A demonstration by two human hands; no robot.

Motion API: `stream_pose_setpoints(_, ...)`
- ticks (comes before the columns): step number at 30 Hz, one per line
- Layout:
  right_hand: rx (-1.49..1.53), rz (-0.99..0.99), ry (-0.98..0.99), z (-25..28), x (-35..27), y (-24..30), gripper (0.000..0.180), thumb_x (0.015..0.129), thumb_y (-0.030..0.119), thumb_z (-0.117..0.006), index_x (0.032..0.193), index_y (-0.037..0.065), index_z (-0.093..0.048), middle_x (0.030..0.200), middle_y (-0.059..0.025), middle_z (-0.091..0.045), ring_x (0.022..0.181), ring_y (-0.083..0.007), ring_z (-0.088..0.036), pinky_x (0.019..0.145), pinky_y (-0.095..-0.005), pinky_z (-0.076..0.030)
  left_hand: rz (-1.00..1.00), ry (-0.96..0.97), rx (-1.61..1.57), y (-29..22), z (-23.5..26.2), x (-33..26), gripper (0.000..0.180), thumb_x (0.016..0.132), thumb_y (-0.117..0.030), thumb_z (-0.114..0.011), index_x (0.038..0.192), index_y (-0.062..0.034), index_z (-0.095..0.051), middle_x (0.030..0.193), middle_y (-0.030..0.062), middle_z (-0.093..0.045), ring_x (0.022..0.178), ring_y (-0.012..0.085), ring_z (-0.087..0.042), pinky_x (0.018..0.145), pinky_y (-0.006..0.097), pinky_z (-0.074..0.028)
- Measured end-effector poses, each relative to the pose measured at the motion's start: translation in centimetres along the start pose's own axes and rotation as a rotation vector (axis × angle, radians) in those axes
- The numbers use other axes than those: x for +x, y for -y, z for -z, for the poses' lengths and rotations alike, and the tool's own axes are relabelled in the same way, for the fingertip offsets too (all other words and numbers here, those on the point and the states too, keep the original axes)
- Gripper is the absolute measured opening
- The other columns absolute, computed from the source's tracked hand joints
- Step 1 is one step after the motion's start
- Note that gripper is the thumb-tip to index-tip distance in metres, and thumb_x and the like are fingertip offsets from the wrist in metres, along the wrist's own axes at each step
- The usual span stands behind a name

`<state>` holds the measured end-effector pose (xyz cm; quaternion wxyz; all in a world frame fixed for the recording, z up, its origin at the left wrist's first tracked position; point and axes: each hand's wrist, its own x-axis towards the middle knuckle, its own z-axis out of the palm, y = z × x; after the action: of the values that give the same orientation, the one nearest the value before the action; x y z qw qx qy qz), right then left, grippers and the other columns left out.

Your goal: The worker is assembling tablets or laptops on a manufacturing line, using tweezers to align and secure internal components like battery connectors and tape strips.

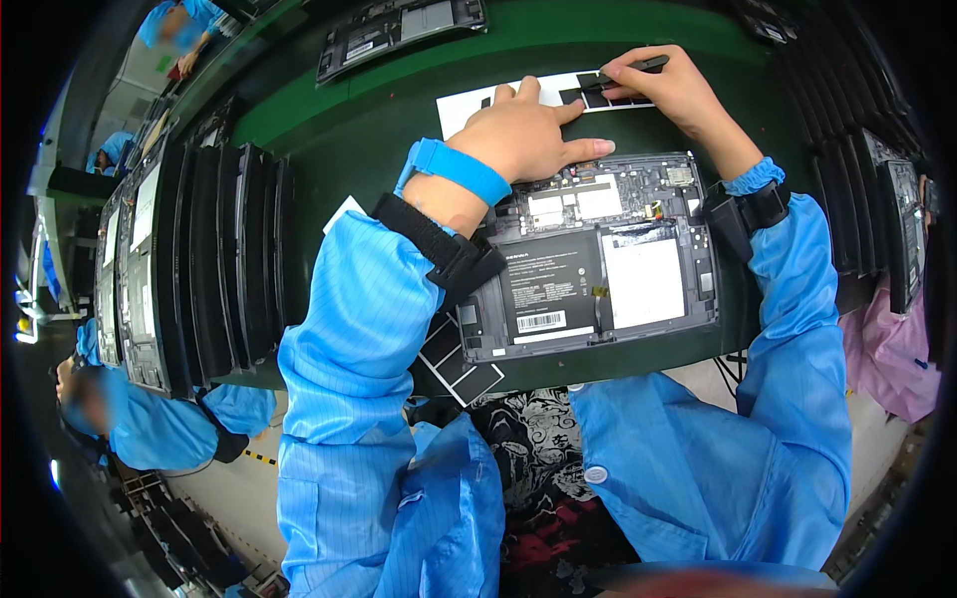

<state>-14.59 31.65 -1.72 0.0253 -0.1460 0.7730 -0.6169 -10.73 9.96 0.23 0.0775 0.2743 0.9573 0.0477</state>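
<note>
left hand [528,135] lies flat, fingers spread, pinning white backing sheet [558,95] at 12 o'clock | right hand [663,90] pinches dark tweezers [638,68] onto black pads [598,88] | opened laptop [598,259] just below, clear for work

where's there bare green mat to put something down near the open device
Bare mat lies between the upright stack of black panels, the white sticker sheet and the far device. It is crowded around the open device, where the left hand and right hand work.
</note>
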Motion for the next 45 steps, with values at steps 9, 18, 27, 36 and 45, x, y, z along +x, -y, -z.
stream_pose_setpoints(9, 0.004, 0.030, -0.033, -0.7, -0.5, 0.4, 0.023, 0.086, 0.010, -0.063, 0.104, -0.004, -0.065, 0.095, -0.0151, -0.067, 0.082, -0.0201, -0.069, 0.074, -0.0263, -0.055, 0.038, -0.028, -0.028, -0.1, 0.0, -0.1, 0.074, 0.080, -0.074, -0.043, 0.132, -0.0226, -0.052, 0.135, 0.0254, -0.039, 0.126, 0.0443, -0.035, 0.102, 0.051, -0.036)
stream_pose_setpoints(18, 0.247, 0.033, -0.143, 1.1, -2.3, 3.6, 0.026, 0.089, 0.018, -0.062, 0.106, -0.002, -0.064, 0.095, -0.0139, -0.068, 0.086, -0.0201, -0.069, 0.075, -0.0281, -0.054, -0.027, -0.168, -0.032, 0.4, 0.6, -0.8, 0.060, 0.083, -0.062, -0.053, 0.119, -0.0148, -0.063, 0.125, 0.0239, -0.051, 0.119, 0.0378, -0.045, 0.096, 0.045, -0.042)
stream_pose_setpoints(27, 0.268, -0.238, -0.094, -2.6, -10.7, 5.2, 0.026, 0.088, 0.017, -0.063, 0.101, -0.005, -0.064, 0.086, -0.0145, -0.068, 0.077, -0.0197, -0.069, 0.066, -0.0256, -0.057, 0.113, -0.105, -0.708, -1.4, 1.5, -6.9, 0.029, 0.086, -0.024, -0.064, 0.086, 0.0045, -0.065, 0.064, 0.0067, -0.062, 0.053, 0.0106, -0.055, 0.050, 0.026, -0.043)
stream_pose_setpoints(36, 0.300, -0.257, -0.088, -2.7, -10.6, 4.0, 0.024, 0.087, 0.015, -0.063, 0.101, -0.006, -0.063, 0.085, -0.0154, -0.068, 0.078, -0.0200, -0.070, 0.069, -0.0257, -0.057, 0.040, -0.105, -0.673, -1.2, 0.2, -5.9, 0.023, 0.083, -0.020, -0.066, 0.087, 0.0029, -0.066, 0.063, 0.0043, -0.061, 0.056, 0.0096, -0.054, 0.053, 0.026, -0.043)
stream_pose_setpoints(45, 0.294, -0.230, -0.086, -2.8, -10.6, 3.7, 0.023, 0.088, 0.014, -0.063, 0.101, -0.006, -0.063, 0.085, -0.0150, -0.068, 0.079, -0.0208, -0.070, 0.070, -0.0264, -0.057, 0.119, -0.092, -0.594, -1.6, 0.2, -5.1, 0.025, 0.084, -0.022, -0.065, 0.084, 0.0029, -0.066, 0.059, 0.0051, -0.059, 0.052, 0.0110, -0.053, 0.051, 0.027, -0.043)
